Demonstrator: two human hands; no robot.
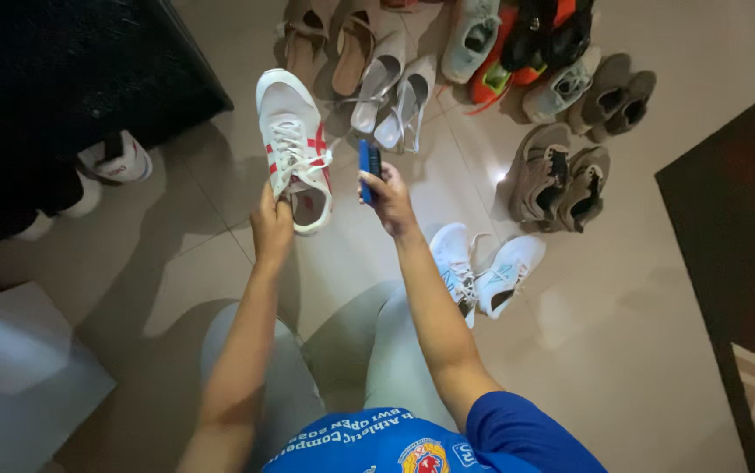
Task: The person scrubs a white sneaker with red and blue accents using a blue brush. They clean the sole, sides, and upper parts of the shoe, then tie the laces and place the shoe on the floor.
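Two hands are up over the tiled floor (622,350): your left hand (270,226) grips the heel of a white sneaker with red stripes (292,144), held aloft, while your right hand (388,197) clasps a blue brush (368,166) just beside it, above the white trainers (481,267).
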